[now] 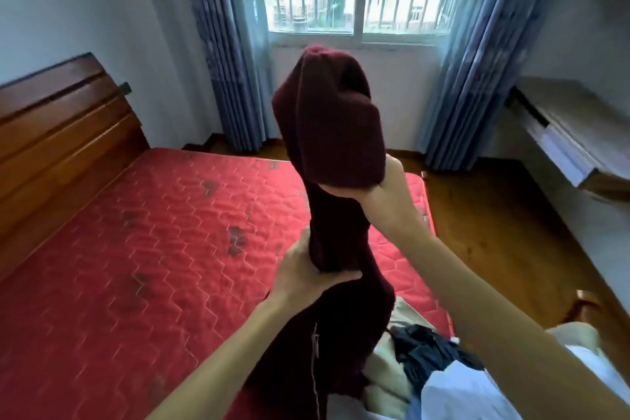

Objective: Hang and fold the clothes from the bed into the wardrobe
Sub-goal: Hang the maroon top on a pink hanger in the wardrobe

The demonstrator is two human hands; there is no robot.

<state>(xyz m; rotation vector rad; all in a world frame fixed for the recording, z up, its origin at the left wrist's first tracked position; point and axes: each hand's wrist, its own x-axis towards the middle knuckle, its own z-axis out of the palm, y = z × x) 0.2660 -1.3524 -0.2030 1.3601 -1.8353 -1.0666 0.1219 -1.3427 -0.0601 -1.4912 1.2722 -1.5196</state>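
- The right hand (371, 187) clenches a bunched part of the maroon garment (327, 133), held up over the bed (136, 249). The cloth above that grip flops over in a loose hood.
- The left hand (306, 269) grips the same garment lower down. Its tail hangs into the pile of clothes (422, 348) at the near right corner.
- Risk: lifting further could drag pile pieces along, since the tail touches them. The zip (315, 344) could snag cloth there.
- Risk: the pile sits near the mattress's right edge, so a sideways pull may tip clothes onto the wooden floor (494, 215).
- Risk: the bunched hold could let the floppy top slide out.
- Room: the widest stretch of mattress lies to the left, bounded by the headboard (58, 133). On the right, the floor strip is narrow before the bench (572, 133).
- The wardrobe is not in view.
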